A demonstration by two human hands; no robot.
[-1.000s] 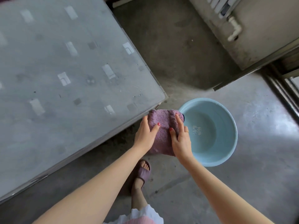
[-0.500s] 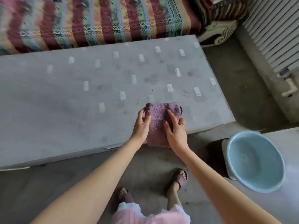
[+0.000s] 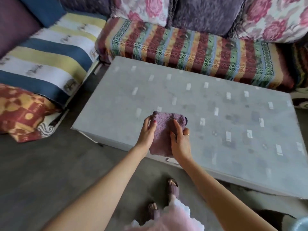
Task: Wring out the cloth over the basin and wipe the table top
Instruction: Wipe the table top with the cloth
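Cloth (image 3: 164,130): one, purple, folded, over one grey table (image 3: 216,117); two hands; left hand (image 3: 146,132) and right hand (image 3: 180,142) gripping its sides, fingers curled; two feet (image 3: 173,187) below.

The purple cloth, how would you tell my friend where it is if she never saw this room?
Find the big grey table in front of the striped sofa. At its near edge, the left hand and right hand hold the purple cloth between them. It is the only fluffy, folded thing over the table.
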